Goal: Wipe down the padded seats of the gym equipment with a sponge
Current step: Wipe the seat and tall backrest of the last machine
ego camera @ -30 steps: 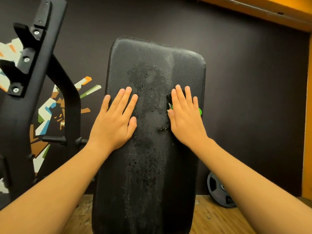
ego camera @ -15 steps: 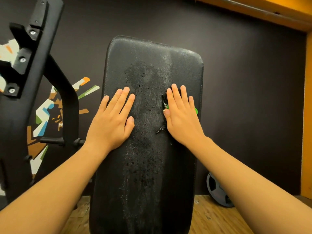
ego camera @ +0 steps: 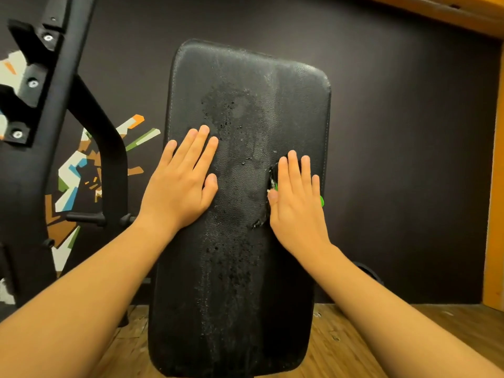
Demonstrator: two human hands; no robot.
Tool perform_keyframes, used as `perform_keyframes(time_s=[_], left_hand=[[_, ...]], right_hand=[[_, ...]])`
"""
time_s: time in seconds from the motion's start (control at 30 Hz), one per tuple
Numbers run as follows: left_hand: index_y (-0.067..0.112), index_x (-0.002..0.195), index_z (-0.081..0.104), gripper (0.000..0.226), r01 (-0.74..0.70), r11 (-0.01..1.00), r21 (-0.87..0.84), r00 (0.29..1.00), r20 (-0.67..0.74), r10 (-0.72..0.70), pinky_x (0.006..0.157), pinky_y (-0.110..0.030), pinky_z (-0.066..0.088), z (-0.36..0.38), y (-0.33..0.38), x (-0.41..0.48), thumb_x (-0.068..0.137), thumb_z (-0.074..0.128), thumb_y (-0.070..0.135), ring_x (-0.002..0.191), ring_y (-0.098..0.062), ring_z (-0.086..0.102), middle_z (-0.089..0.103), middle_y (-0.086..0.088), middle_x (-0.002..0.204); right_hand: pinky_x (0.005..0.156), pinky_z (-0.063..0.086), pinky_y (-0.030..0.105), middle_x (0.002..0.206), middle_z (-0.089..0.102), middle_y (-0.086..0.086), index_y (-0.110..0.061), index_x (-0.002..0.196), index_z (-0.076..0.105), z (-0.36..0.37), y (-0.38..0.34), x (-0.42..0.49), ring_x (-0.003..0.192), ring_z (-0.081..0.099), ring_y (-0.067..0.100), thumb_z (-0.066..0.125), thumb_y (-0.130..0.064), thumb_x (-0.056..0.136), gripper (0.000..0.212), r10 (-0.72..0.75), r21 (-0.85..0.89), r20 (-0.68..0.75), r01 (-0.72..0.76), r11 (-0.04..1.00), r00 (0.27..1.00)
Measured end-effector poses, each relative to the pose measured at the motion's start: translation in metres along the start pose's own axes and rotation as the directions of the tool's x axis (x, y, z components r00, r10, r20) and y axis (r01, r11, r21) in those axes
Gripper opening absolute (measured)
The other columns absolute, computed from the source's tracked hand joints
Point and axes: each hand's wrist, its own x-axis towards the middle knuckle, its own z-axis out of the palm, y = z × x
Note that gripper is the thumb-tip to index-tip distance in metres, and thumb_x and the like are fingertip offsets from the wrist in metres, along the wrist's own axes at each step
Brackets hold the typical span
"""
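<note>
A wet black pad stands before a dark wall, wooden floor below.

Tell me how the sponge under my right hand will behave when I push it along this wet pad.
The sponge is probably soft and squashy: the flat right hand nearly hides it. It should glide easily, since the padded seat looks wet and beaded with droplets. It is likely light too, and may slip from under the flat palm.
</note>
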Motion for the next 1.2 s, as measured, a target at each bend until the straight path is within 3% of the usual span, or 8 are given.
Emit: perform_keyframes(time_s=[0.17,0.5,0.7,0.9,1.1,1.2], left_hand=[[0.005,0.157,0.03,0.063,-0.001,1.0,0.013,1.0,0.005,0.001,0.121,-0.052,0.022,0.0,0.0,0.001,0.101,0.034,0.033,0.153,-0.03,0.021,0.021,-0.015,0.166],[0.003,0.156,0.031,0.064,0.011,1.0,0.015,1.0,0.005,-0.011,0.121,-0.051,0.021,-0.001,0.001,0.001,0.101,0.032,0.034,0.153,-0.031,0.021,0.023,-0.016,0.165],[0.002,0.157,0.028,0.064,0.009,1.0,0.017,1.0,0.005,-0.009,0.123,-0.051,0.019,0.0,-0.001,0.002,0.101,0.031,0.033,0.154,-0.03,0.019,0.02,-0.016,0.166],[0.003,0.157,0.027,0.064,0.011,1.0,0.001,1.0,0.006,-0.011,0.124,-0.051,0.017,0.0,-0.001,0.0,0.101,0.032,0.033,0.154,-0.029,0.018,0.019,-0.015,0.166],[0.004,0.158,0.027,0.064,0.012,1.0,-0.01,1.0,-0.002,-0.012,0.125,-0.049,0.015,0.0,0.0,0.0,0.101,0.032,0.033,0.154,-0.029,0.018,0.019,-0.014,0.167],[0.004,0.158,0.027,0.063,0.017,1.0,-0.02,1.0,-0.015,-0.017,0.124,-0.049,0.014,-0.001,0.0,0.0,0.101,0.032,0.032,0.154,-0.029,0.019,0.02,-0.014,0.166]], right_hand=[[0.126,0.013,0.055,0.171,0.002,0.011,-0.008,0.162,0.011,0.001,-0.001,0.004,0.157,-0.006,0.033,0.028,-0.032,0.106,0.064,0.015,0.011,-0.019,-0.014,1.0,1.0],[0.123,0.023,0.058,0.171,0.006,0.012,-0.006,0.162,0.015,0.023,-0.007,-0.086,0.157,-0.001,0.033,0.03,-0.032,0.104,0.065,-0.098,-0.041,0.047,0.1,0.994,0.994],[0.125,0.013,0.054,0.171,0.005,0.012,-0.008,0.162,0.012,0.006,-0.002,-0.033,0.157,-0.004,0.033,0.027,-0.034,0.106,0.063,-0.091,-0.069,0.053,0.094,0.993,0.994],[0.126,0.01,0.054,0.171,0.006,0.013,-0.006,0.162,0.013,0.022,-0.01,-0.07,0.157,-0.004,0.033,0.028,-0.032,0.106,0.064,-0.036,-0.037,0.0,0.036,0.999,0.999],[0.123,0.017,0.053,0.17,0.01,0.01,-0.011,0.161,0.014,0.046,-0.016,-0.159,0.158,0.003,0.031,0.033,-0.035,0.104,0.065,-0.134,-0.059,0.075,0.139,0.989,0.988],[0.124,0.021,0.054,0.17,0.01,0.01,-0.011,0.16,0.013,0.042,-0.01,-0.144,0.157,0.004,0.032,0.031,-0.038,0.105,0.064,-0.192,-0.094,0.101,0.201,0.975,0.976]])
